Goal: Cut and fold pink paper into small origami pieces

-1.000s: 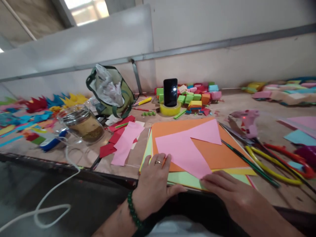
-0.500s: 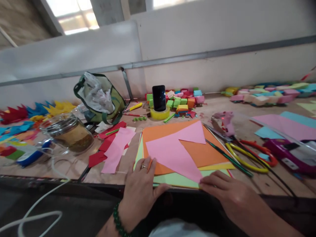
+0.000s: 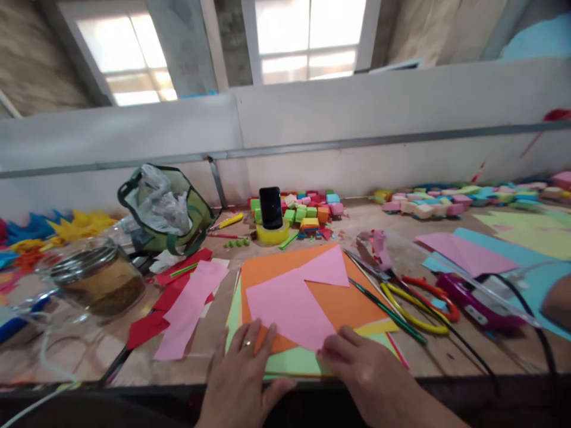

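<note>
My left hand (image 3: 245,371) lies with fingers spread on the near left corner of a stack of coloured paper. The stack's top sheet is orange paper (image 3: 361,303), with light green and yellow edges showing beneath. On it rests a piece of pink paper (image 3: 289,303), folded so that a pointed flap (image 3: 328,267) juts to the right. My right hand (image 3: 357,365) has its fingers closed on the pink paper's near right corner; that corner is hidden under them. A dark green pencil (image 3: 388,312) and yellow-handled scissors (image 3: 413,309) lie just right of the stack.
Pink strips (image 3: 194,309) and red scraps lie at left, beside a glass jar (image 3: 98,279) and a bag (image 3: 165,208). Behind stands a phone (image 3: 270,208) in yellow tape (image 3: 273,234). A pink glue gun (image 3: 379,246) and another person's partly visible hand (image 3: 557,303) are at right.
My view has tilted up, showing more of the windows. My right hand has moved left, closer to my left hand, still at the pink paper's near corner. My left hand remains spread.
</note>
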A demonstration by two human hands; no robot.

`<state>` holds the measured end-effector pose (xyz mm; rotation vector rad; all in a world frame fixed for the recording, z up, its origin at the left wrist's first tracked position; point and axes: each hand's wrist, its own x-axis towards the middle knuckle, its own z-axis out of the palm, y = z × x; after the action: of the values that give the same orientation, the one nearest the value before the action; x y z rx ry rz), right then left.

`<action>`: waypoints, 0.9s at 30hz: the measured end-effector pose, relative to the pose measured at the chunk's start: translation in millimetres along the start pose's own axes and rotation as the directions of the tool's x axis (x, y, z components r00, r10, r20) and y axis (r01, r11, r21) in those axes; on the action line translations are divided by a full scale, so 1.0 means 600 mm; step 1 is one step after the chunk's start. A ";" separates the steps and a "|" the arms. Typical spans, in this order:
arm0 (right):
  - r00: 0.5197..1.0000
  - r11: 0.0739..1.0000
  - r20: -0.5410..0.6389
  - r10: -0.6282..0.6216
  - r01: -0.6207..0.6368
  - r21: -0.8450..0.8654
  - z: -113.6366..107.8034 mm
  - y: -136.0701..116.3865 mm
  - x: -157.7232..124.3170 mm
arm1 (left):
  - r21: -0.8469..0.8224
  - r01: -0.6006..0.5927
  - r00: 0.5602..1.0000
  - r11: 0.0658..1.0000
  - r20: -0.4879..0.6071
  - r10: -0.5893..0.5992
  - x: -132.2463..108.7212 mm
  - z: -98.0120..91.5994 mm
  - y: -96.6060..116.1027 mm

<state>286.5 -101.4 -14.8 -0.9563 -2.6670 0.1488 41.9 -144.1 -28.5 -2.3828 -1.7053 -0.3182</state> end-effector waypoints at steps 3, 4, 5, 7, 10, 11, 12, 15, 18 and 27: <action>0.998 0.992 -0.020 0.063 -0.061 0.107 -0.013 0.010 -0.016 | 0.040 0.031 0.999 0.999 -0.018 -0.031 -0.002 0.002 -0.032; 0.995 0.985 -0.002 0.100 -0.099 0.143 -0.020 0.012 -0.014 | 0.035 0.061 0.998 0.998 -0.011 -0.061 0.003 -0.001 -0.036; 0.989 0.975 0.025 0.144 -0.146 0.169 -0.028 0.013 -0.009 | 0.023 0.102 0.995 0.995 0.002 -0.102 0.012 -0.006 -0.036; 0.967 0.950 0.086 0.241 -0.253 0.181 -0.040 0.013 0.011 | -0.009 0.195 0.980 0.981 0.043 -0.194 0.034 -0.019 -0.027; 0.920 0.909 0.059 0.387 -0.391 0.143 -0.042 0.012 0.052 | -0.041 0.261 0.954 0.964 0.164 -0.252 0.068 -0.037 -0.008; 0.900 0.888 0.045 0.433 -0.435 0.147 -0.038 0.011 0.064 | -0.046 0.270 0.947 0.962 0.194 -0.256 0.075 -0.040 -0.004; 0.876 0.862 0.044 0.480 -0.480 0.160 -0.033 0.011 0.074 | -0.049 0.283 0.940 0.958 0.212 -0.267 0.080 -0.041 -0.001; 0.816 0.789 0.075 0.573 -0.575 0.218 -0.021 0.009 0.092 | -0.070 0.323 0.929 0.944 0.214 -0.302 0.081 -0.036 0.001; 0.773 0.740 0.111 0.624 -0.631 0.233 -0.016 0.014 0.100 | -0.105 0.337 0.929 0.936 0.199 -0.312 0.073 -0.026 0.000; 0.868 0.770 0.038 0.495 -0.459 0.444 -0.022 0.033 0.107 | -0.448 0.369 0.923 0.815 0.077 -0.376 0.053 0.005 -0.040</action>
<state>255.6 -45.8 9.6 -1.4131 -2.1073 0.7726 29.1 -107.0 -21.3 -2.2888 -2.3037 -0.8868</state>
